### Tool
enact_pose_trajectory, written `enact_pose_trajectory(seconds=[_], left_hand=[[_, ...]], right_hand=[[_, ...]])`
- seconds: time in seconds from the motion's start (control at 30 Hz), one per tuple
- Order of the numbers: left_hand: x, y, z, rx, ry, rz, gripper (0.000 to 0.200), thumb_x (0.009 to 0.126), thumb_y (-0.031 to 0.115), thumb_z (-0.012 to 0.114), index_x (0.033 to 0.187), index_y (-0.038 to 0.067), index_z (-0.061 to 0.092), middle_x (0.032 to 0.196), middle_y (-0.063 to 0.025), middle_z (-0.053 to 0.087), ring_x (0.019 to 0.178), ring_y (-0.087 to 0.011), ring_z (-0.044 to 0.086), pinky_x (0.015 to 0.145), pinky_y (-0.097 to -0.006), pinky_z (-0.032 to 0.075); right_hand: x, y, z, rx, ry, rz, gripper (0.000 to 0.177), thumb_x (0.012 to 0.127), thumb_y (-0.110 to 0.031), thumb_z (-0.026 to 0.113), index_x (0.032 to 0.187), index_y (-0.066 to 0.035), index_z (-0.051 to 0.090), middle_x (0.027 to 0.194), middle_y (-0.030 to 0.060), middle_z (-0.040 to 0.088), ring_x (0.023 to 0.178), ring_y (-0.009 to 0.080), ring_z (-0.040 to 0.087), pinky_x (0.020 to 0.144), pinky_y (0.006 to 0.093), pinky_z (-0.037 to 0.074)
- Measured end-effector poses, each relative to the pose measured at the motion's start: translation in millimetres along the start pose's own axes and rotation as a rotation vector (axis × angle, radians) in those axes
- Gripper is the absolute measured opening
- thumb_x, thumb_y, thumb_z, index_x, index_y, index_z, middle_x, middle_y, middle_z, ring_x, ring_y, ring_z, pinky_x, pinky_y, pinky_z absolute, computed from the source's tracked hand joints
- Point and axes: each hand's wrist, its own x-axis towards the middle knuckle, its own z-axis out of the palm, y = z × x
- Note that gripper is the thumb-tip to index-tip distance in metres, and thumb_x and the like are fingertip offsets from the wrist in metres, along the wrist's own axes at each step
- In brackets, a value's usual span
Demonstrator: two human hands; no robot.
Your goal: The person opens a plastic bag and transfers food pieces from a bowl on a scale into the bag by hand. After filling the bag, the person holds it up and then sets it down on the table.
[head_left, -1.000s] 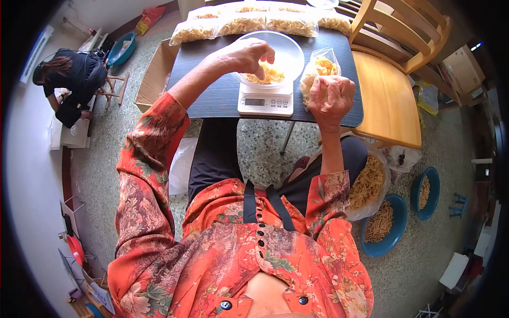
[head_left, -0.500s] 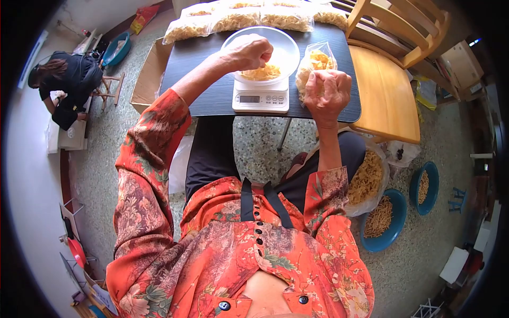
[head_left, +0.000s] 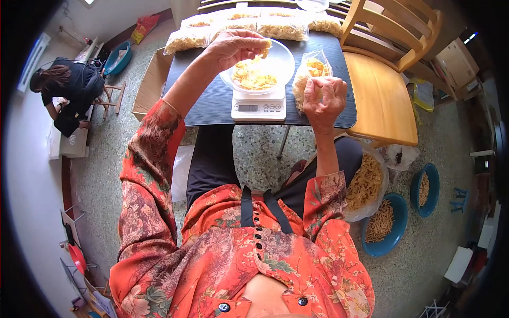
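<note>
Over the left side of a clear bowl point(head_left: 286, 59), my left hand point(head_left: 236, 49) pinches a few yellow dried pieces point(head_left: 266, 49). More yellow pieces point(head_left: 255, 77) lie in the bowl, which rests on a white scale point(head_left: 258, 109). The scale's display is too small to read. My right hand point(head_left: 325, 97) has its fingers bent together at the front of an open clear bag point(head_left: 314, 68) filled with similar pieces; whether it grips the bag's side is hidden.
Filled clear bags point(head_left: 283, 29) line the back of the dark table point(head_left: 204, 106). A wooden chair point(head_left: 382, 100) stands at the right. Below it are a sack of yellow pieces point(head_left: 366, 183) and blue basins point(head_left: 386, 225). A person point(head_left: 71, 85) sits at far left.
My left hand has moved left and up from over the bowl's middle, and yellow pieces now show in its fingertips. My right hand stays by the bag. The view has shifted slightly.
</note>
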Motion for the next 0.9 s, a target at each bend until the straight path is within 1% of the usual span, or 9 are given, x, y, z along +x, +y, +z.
enact_pose_trajectory(seconds=[0.1, 0.2, 0.33, 0.4, 0.47, 0.5, 0.8, 0.87, 0.9], left_hand=[[2, 7, 15, -0.341, -0.03, -0.011, 0.023, 0.086, 0.01, 0.076, 0.106, 0.002, 0.07, 0.095, -0.0074, 0.071, 0.085, -0.012, 0.068, 0.071, -0.0207, 0.055], [7, 10, 42, -0.309, -0.043, 0.04, 0.022, 0.086, 0.01, 0.077, 0.105, 0.001, 0.07, 0.095, -0.0077, 0.071, 0.086, -0.0134, 0.068, 0.071, -0.0217, 0.055], [5, 16, 82, 0.106, -0.095, 0.208, 0.026, 0.082, 0.017, 0.08, 0.101, 0.0, 0.073, 0.089, -0.0082, 0.072, 0.076, -0.0132, 0.069, 0.068, -0.0244, 0.056], [9, 11, 93, 0.318, -0.107, 0.313, 0.021, 0.082, 0.017, 0.079, 0.096, 0.001, 0.074, 0.085, -0.0077, 0.072, 0.073, -0.0112, 0.068, 0.061, -0.0247, 0.056], [11, 9, 101, 0.654, -0.086, 0.328, 0.018, 0.08, 0.014, 0.079, 0.092, 0.001, 0.075, 0.082, -0.007, 0.073, 0.072, -0.0103, 0.068, 0.065, -0.0248, 0.056], [12, 6, 105, 0.663, -0.098, 0.428, 0.015, 0.08, 0.013, 0.078, 0.09, 0.002, 0.076, 0.08, -0.007, 0.073, 0.071, -0.011, 0.067, 0.068, -0.0263, 0.055], [14, 17, 103, 0.866, -0.336, 0.362, 0.016, 0.085, 0.016, 0.074, 0.094, 0.004, 0.077, 0.082, -0.008, 0.073, 0.073, -0.0143, 0.067, 0.07, -0.0287, 0.053], [17, 17, 107, 1.069, -0.382, 0.406, 0.014, 0.086, 0.016, 0.072, 0.093, 0.006, 0.078, 0.101, -0.0096, 0.072, 0.083, -0.0178, 0.068, 0.075, -0.0293, 0.053], [17, 17, 105, 1.07, -0.378, 0.405, 0.014, 0.086, 0.016, 0.072, 0.093, 0.006, 0.078, 0.101, -0.0096, 0.072, 0.083, -0.0178, 0.068, 0.075, -0.0293, 0.053]], right_hand=[[2, -1, 0, -0.032, -0.003, -0.049, 0.014, 0.072, -0.005, 0.075, 0.083, -0.006, 0.067, 0.082, 0.0086, 0.057, 0.081, 0.0272, 0.059, 0.069, 0.0383, 0.051], [3, -4, 1, 0.011, -0.005, -0.068, 0.014, 0.072, -0.006, 0.076, 0.083, -0.008, 0.068, 0.081, 0.0072, 0.057, 0.079, 0.0259, 0.059, 0.068, 0.0372, 0.051], [2, -7, 1, 0.008, -0.02, -0.08, 0.015, 0.072, -0.006, 0.076, 0.084, -0.008, 0.069, 0.081, 0.0059, 0.057, 0.076, 0.0242, 0.058, 0.066, 0.0356, 0.05], [3, -7, 1, 0.007, -0.008, -0.088, 0.015, 0.072, -0.006, 0.077, 0.084, -0.008, 0.069, 0.081, 0.0058, 0.057, 0.076, 0.0242, 0.057, 0.066, 0.0354, 0.05], [5, -7, -1, 0.002, 0.006, -0.094, 0.016, 0.072, -0.006, 0.077, 0.085, -0.008, 0.069, 0.081, 0.0056, 0.057, 0.075, 0.0241, 0.057, 0.065, 0.0353, 0.05], [5, -8, -2, 0.0, 0.017, -0.102, 0.016, 0.072, -0.006, 0.077, 0.085, -0.008, 0.069, 0.081, 0.0055, 0.057, 0.075, 0.0242, 0.057, 0.065, 0.0352, 0.05], [1, -1, -1, -0.001, 0.051, -0.114, 0.019, 0.075, -0.01, 0.079, 0.09, -0.011, 0.067, 0.082, 0.0054, 0.057, 0.075, 0.0245, 0.058, 0.065, 0.0349, 0.05], [-1, -1, 1, 0.005, 0.042, -0.117, 0.019, 0.077, -0.014, 0.08, 0.09, -0.012, 0.067, 0.082, 0.0053, 0.058, 0.076, 0.0249, 0.058, 0.066, 0.0363, 0.05], [-1, -2, 2, 0.009, 0.042, -0.118, 0.019, 0.077, -0.014, 0.08, 0.09, -0.012, 0.067, 0.082, 0.0053, 0.058, 0.076, 0.0249, 0.058, 0.066, 0.0363, 0.05]])
